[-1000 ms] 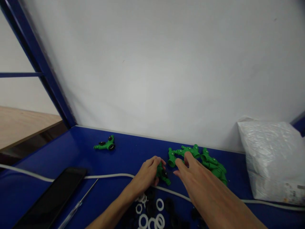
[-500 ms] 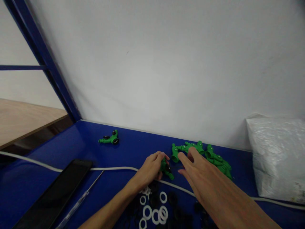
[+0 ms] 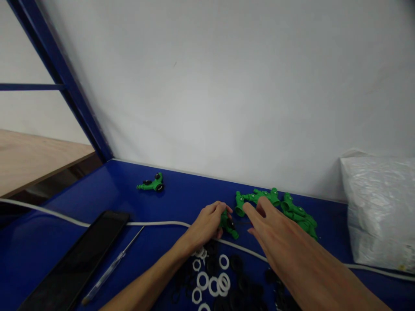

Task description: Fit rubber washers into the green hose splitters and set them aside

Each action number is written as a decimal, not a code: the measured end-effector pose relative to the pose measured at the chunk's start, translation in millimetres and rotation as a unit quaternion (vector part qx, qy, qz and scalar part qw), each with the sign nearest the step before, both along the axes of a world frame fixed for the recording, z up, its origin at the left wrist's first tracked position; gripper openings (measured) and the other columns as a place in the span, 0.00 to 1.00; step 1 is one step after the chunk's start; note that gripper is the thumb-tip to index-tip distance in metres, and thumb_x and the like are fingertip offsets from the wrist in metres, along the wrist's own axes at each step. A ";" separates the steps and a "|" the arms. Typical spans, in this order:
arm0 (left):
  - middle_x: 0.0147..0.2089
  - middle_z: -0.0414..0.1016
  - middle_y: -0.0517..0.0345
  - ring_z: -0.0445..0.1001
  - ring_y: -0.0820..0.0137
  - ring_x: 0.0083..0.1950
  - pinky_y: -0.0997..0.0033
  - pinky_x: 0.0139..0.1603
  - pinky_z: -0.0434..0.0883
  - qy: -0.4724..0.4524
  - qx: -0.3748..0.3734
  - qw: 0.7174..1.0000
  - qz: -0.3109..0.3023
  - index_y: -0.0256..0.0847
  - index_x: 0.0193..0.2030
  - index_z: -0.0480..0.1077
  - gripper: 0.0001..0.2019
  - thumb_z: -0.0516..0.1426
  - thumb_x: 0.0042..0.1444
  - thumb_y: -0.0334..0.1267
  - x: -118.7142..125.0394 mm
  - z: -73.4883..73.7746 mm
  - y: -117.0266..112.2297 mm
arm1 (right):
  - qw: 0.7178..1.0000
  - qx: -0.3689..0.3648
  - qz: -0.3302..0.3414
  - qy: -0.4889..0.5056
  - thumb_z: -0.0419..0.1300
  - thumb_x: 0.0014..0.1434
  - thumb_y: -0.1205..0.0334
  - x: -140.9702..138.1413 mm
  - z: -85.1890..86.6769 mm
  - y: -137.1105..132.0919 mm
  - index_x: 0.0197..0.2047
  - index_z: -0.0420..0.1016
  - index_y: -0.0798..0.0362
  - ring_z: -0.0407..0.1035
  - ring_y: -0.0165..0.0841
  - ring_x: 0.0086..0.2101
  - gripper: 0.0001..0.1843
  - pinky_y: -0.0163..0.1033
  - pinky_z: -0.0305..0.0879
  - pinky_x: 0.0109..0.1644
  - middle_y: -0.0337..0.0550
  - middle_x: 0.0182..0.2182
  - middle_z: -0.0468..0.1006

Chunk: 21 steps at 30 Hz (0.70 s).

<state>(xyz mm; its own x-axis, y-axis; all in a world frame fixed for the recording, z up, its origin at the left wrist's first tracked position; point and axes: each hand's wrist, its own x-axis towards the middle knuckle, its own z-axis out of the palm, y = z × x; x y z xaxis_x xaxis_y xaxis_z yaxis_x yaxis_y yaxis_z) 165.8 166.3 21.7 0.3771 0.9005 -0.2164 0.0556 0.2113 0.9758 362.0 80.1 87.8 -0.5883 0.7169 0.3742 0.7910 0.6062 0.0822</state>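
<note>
A pale wall (image 3: pixel 207 95) rises beyond both hands, above a blue tabletop (image 3: pixel 191 194) spread beneath them. Well to the right of the right hand (image 3: pixel 264 220) sits a white plastic bag (image 3: pixel 379 211); left of the left hand (image 3: pixel 207 222) lies a flat black device (image 3: pixel 78 259). A white cable (image 3: pixel 158 223) crosses under both arms. The right hand is half open, finger and thumb apart; its palm is hidden, so I cannot tell whether it has hold of anything. Just beyond it lie green fittings (image 3: pixel 300 218). The left hand is curled around a green fitting with a black knob (image 3: pixel 231 231). A screwdriver (image 3: pixel 108 273) lies to its left, a black-knobbed fitting (image 3: pixel 151 185) farther off, and white rings (image 3: pixel 198 280) and black parts (image 3: pixel 244 284) nearer the body.
</note>
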 end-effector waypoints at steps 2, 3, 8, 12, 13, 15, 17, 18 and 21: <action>0.42 0.73 0.57 0.62 0.81 0.19 0.75 0.22 0.56 0.001 0.001 1.000 -0.002 0.39 0.46 0.71 0.21 0.47 0.66 0.53 -0.1 1.2 -0.1 | 1.000 -0.001 0.008 -0.002 0.47 0.61 0.68 2.6 -2.0 -2.8 0.75 0.51 0.49 0.68 0.51 0.61 0.38 0.54 0.76 0.54 0.54 0.63 0.72; 0.42 0.73 0.57 0.62 0.81 0.19 0.75 0.22 0.56 0.000 0.001 1.000 -0.004 0.39 0.46 0.71 0.21 0.47 0.66 0.53 -0.1 1.2 0.1 | 1.000 -0.002 0.008 -0.002 0.47 0.61 0.68 4.1 -3.4 -2.1 0.75 0.50 0.50 0.68 0.51 0.61 0.38 0.54 0.76 0.54 0.54 0.63 0.72; 0.42 0.74 0.56 0.63 0.81 0.20 0.75 0.21 0.56 0.002 0.007 1.000 -0.005 0.38 0.45 0.71 0.22 0.47 0.66 0.55 0.3 -1.3 2.0 | 1.000 -0.006 -0.009 -0.005 0.49 0.61 0.67 10.8 -11.1 22.6 0.66 0.65 0.50 0.76 0.52 0.52 0.30 0.55 0.77 0.51 0.57 0.55 0.78; 0.42 0.74 0.56 0.62 0.81 0.19 0.76 0.21 0.56 0.005 -0.001 1.000 0.000 0.38 0.46 0.71 0.22 0.47 0.66 0.54 0.3 0.6 1.4 | 1.000 -0.005 -0.021 -0.007 0.50 0.60 0.67 9.8 -10.8 28.1 0.62 0.69 0.48 0.77 0.52 0.51 0.27 0.54 0.78 0.50 0.55 0.52 0.80; 0.42 0.74 0.56 0.62 0.81 0.20 0.76 0.21 0.56 0.004 -0.002 1.000 0.001 0.38 0.46 0.71 0.22 0.47 0.66 0.54 0.2 1.3 1.0 | 1.000 -0.002 -0.017 -0.007 0.49 0.60 0.67 8.5 -9.4 23.7 0.65 0.67 0.48 0.75 0.53 0.53 0.30 0.55 0.77 0.51 0.54 0.54 0.79; 0.42 0.74 0.56 0.63 0.81 0.20 0.76 0.22 0.56 -0.001 -0.001 1.000 0.002 0.39 0.45 0.71 0.21 0.47 0.66 0.54 0.0 2.1 0.3 | 1.000 -0.005 -0.003 -0.008 0.49 0.58 0.68 5.5 -6.0 12.3 0.70 0.59 0.48 0.70 0.53 0.59 0.36 0.56 0.75 0.55 0.53 0.60 0.75; 0.42 0.74 0.56 0.63 0.81 0.20 0.76 0.22 0.57 -0.002 -0.001 1.000 0.003 0.39 0.45 0.71 0.21 0.48 0.65 0.54 -0.1 1.9 -0.1 | 1.000 -0.008 0.005 -0.009 0.50 0.57 0.68 3.0 -2.9 3.2 0.73 0.55 0.49 0.67 0.52 0.62 0.39 0.56 0.74 0.57 0.53 0.63 0.72; 0.42 0.74 0.56 0.63 0.81 0.20 0.76 0.21 0.57 -0.001 -0.003 1.000 0.003 0.39 0.45 0.71 0.21 0.48 0.65 0.54 -0.1 1.6 -0.1 | 1.000 -0.009 0.006 -0.008 0.50 0.57 0.68 2.1 -1.8 0.8 0.73 0.54 0.50 0.67 0.53 0.62 0.40 0.57 0.74 0.57 0.54 0.64 0.71; 0.43 0.74 0.56 0.63 0.81 0.20 0.77 0.22 0.58 0.004 -0.010 1.000 0.004 0.39 0.46 0.71 0.22 0.47 0.65 0.55 0.2 0.4 0.5 | 1.000 -0.008 -0.003 -0.004 0.50 0.57 0.68 1.4 -0.3 0.3 0.72 0.56 0.50 0.68 0.53 0.61 0.39 0.58 0.73 0.57 0.57 0.63 0.72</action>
